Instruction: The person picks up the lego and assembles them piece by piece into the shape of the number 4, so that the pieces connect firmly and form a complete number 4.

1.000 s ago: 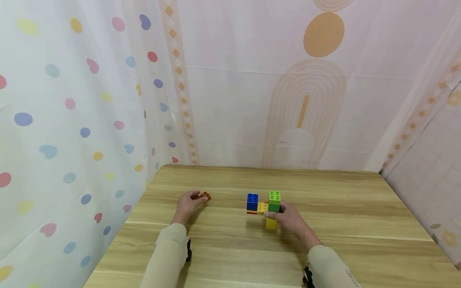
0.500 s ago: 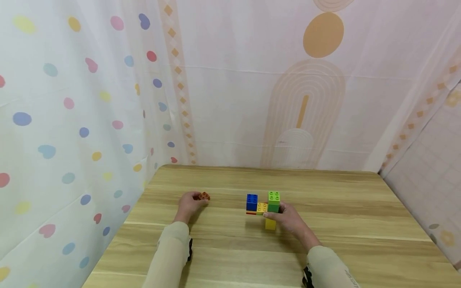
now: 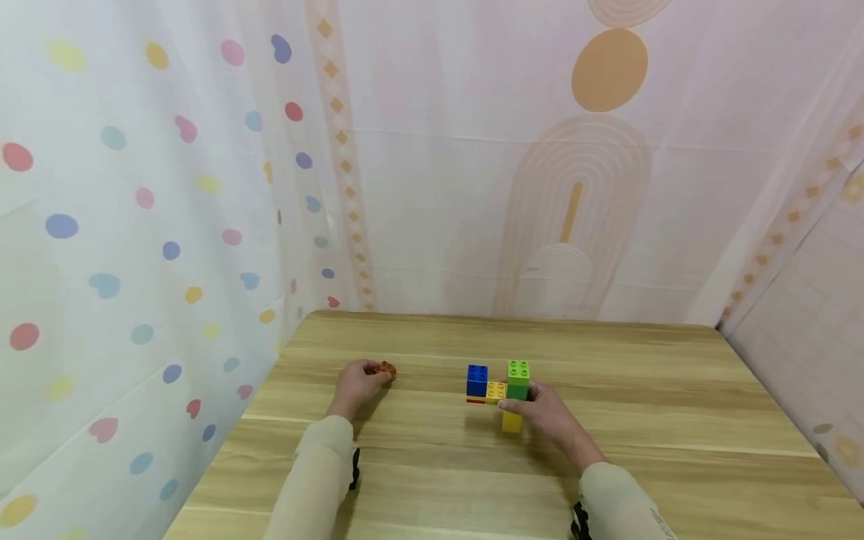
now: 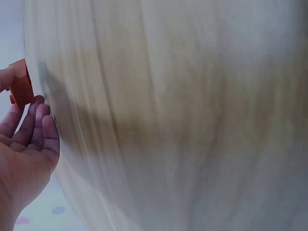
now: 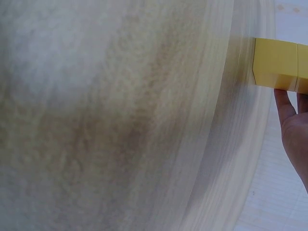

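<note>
My left hand [image 3: 356, 386] pinches a small orange-brown toy building brick [image 3: 385, 370] between thumb and fingers, at the left of the table. In the left wrist view the brick [image 4: 21, 84] hangs at the left edge, partly behind the thumb. My right hand [image 3: 548, 412] grips the column of a built brick model, right of the middle. That column has a light green brick [image 3: 517, 371] on top and a yellow brick [image 3: 511, 421] at its foot. A yellow studded brick [image 3: 496, 391] links it to a blue brick [image 3: 477, 380], which sits over thin layers, one red.
Both hands work over a wood-grain table [image 3: 432, 480]. Behind it hangs a pale patterned curtain [image 3: 432, 187], and a dotted curtain [image 3: 135, 300] runs along the left side.
The orange-brown brick has turned a little in my left fingers, which have shifted their grip on it. My right hand and the model stay where they were; the head view has moved slightly.
</note>
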`<state>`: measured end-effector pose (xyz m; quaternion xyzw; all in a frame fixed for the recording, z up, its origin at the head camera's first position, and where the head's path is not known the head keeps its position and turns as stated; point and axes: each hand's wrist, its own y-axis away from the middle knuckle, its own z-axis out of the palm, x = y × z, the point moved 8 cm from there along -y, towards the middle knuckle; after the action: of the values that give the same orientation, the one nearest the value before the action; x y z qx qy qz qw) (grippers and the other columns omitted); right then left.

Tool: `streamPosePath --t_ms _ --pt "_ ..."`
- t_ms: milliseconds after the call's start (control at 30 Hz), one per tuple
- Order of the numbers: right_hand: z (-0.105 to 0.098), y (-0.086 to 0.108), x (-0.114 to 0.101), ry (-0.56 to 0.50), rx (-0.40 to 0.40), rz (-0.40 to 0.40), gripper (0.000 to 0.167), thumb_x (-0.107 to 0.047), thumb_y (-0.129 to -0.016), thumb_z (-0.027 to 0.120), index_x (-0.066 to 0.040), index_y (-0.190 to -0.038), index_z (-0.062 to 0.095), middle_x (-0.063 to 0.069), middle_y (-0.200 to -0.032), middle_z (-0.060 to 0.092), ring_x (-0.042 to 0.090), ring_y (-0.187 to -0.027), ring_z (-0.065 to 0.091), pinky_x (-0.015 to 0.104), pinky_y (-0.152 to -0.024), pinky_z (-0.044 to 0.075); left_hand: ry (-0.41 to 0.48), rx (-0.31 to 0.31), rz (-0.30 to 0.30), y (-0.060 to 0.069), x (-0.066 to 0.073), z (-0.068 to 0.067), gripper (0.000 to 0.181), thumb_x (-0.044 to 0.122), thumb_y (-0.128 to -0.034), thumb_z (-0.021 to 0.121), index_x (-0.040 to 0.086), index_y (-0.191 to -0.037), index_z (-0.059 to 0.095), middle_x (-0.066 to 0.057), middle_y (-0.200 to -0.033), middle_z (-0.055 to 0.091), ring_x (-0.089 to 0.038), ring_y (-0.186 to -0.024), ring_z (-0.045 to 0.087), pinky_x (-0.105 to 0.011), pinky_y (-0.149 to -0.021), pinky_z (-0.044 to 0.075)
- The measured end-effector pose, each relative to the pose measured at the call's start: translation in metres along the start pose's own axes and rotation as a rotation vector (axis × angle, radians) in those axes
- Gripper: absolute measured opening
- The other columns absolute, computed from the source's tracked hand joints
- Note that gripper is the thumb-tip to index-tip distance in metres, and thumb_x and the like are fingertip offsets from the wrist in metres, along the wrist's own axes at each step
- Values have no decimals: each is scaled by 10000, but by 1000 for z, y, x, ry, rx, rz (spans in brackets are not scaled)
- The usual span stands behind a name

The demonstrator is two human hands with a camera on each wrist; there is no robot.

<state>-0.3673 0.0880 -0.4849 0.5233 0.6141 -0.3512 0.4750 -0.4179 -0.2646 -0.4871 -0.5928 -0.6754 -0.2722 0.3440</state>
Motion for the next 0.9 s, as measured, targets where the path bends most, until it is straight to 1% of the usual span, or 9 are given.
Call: streamPosePath --t_ms 100,200,333,467,533,633,700,767,900 --pt "0 0 0 -2 2 -1 512 -341 -875 770 -64 -1283 633 32 -1079 681 185 -964 597 405 -889 469 46 -8 -10 1 2 -1 332 183 -929 689 -71 -1140 653 -207 -1092 654 -323 -1002 606 -453 -878 491" --pt "0 1 0 -11 3 0 520 -333 -871 775 -71 -1297 631 38 -1087 679 188 -968 596 396 -882 470 87 -15 -2 0 7 -1 285 190 -935 671 -39 -1104 660 -169 -1067 654 -285 -976 598 -411 -846 492" --pt "0 1 0 -19 2 -1 513 -323 -873 775 -70 -1296 633 42 -1081 681 189 -965 599 382 -870 473 114 -30 25 -3 18 -3 289 221 -942 654 6 -1135 662 -134 -1061 642 -258 -946 581 -370 -794 481" --pt "0 1 -1 -25 -1 0 505 -313 -875 772 -64 -1293 635 44 -1076 685 188 -962 603 381 -866 477 134 -58 55 -3 32 -3 392 284 -946 679 41 -1252 644 -129 -1123 639 -254 -968 585 -367 -787 489" --pt "0 1 -1 -29 -2 4 503 -307 -876 771 -62 -1294 633 48 -1079 686 191 -965 603 378 -868 476 154 -68 74 -3 39 -3 427 297 -936 704 51 -1279 635 -127 -1141 640 -250 -974 590 -360 -786 493" --pt "-1 2 -1 -30 -4 7 503 -301 -880 768 -47 -1292 630 64 -1087 688 201 -967 604 371 -862 474 184 -79 104 -1 49 -2 433 288 -921 730 46 -1268 641 -129 -1129 646 -242 -953 597 -346 -768 496" --pt "-2 3 -1 -28 -5 9 506 -301 -880 767 -41 -1292 627 72 -1092 688 204 -970 602 363 -860 471 210 -80 112 1 55 -1 418 282 -911 743 47 -1246 655 -122 -1117 653 -235 -945 601 -338 -768 498" --pt "-2 3 -1 -22 -6 7 505 -296 -886 762 -34 -1294 624 71 -1094 689 200 -970 603 360 -857 472 233 -81 119 4 61 -1 414 286 -908 747 47 -1235 664 -118 -1115 659 -232 -940 605 -353 -779 503" --pt "-3 2 -2 -27 1 4 482 -271 -892 757 -37 -1293 629 59 -1086 691 186 -962 604 369 -860 474 278 -100 140 9 76 1 421 297 -913 739 49 -1246 668 -117 -1121 664 -236 -946 608 -437 -828 504"
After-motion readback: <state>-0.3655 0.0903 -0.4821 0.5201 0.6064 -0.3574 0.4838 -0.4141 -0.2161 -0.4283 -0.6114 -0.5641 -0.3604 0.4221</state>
